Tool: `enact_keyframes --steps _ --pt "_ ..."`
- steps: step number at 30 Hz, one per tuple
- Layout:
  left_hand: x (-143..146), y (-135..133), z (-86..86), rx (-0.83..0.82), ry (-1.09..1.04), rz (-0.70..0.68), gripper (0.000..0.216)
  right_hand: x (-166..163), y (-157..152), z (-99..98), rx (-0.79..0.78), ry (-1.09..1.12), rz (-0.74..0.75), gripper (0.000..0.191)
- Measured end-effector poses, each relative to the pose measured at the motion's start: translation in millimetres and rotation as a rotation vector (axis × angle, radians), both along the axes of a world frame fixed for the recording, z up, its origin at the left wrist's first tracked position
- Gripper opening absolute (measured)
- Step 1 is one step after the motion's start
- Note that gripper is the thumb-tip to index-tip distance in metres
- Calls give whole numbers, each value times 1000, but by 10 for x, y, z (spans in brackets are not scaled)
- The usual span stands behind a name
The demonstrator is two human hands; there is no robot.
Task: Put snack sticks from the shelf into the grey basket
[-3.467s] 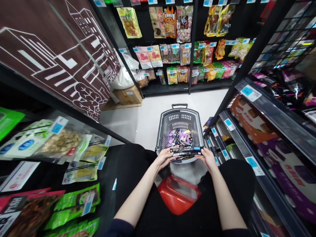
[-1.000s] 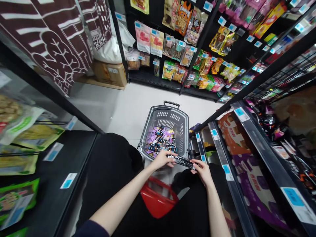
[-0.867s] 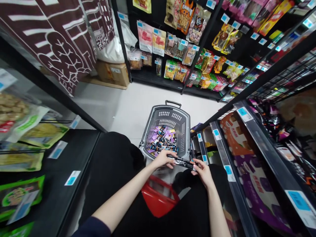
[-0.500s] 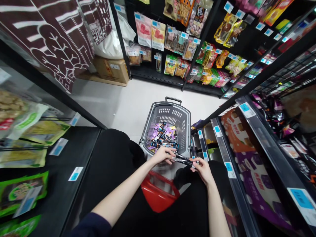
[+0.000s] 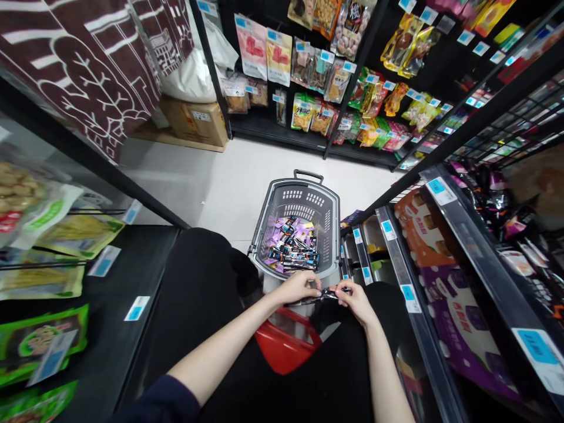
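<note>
Between both hands is a dark, shiny snack packet [image 5: 328, 292], long and narrow, just past the near rim of the basket. My left hand [image 5: 304, 286] is closed on its left end, fingers bent. At the other end my right hand [image 5: 352, 296] pinches it between thumb and fingers. In front of them stands a grey shopping basket [image 5: 328, 202] with a black handle. Inside it lies a heap of small packets [image 5: 293, 244], black, blue and purple. A red plastic handle [image 5: 286, 343] shows below my hands, between my legs.
A dark shelf [image 5: 110, 305] with bagged food is close on my left. Tiered shelves with orange and purple cartons [image 5: 462, 311] stand close on the right. Ahead, a rack of hanging snack bags [image 5: 277, 56] rises beyond the pale floor [image 5: 220, 188]; a cardboard box [image 5: 194, 120] is at its left.
Both hands have come down slightly, nearer me, and the left has moved right toward the other hand. The packet stays between them. My view has shifted a little.
</note>
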State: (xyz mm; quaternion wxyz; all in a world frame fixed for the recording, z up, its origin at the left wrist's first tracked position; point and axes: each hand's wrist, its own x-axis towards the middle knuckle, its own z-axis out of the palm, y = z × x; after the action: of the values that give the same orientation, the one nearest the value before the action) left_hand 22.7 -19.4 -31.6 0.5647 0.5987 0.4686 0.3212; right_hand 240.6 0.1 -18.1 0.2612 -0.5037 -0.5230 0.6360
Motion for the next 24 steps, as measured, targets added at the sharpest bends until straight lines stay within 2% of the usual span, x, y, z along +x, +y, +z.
enact_keyframes --steps 8,16,19,24 --pt "78 -62 0 102 59 9 23 -57 -3 -23 17 -18 6 32" --pt "145 -91 -26 1 18 100 13 -109 -17 -41 -99 82 3 32" --pt "105 -56 -23 -101 -63 37 14 -117 -16 11 -121 106 9 32" --pt "49 -98 -16 -326 -251 -168 29 -109 -15 82 -116 116 94 27"
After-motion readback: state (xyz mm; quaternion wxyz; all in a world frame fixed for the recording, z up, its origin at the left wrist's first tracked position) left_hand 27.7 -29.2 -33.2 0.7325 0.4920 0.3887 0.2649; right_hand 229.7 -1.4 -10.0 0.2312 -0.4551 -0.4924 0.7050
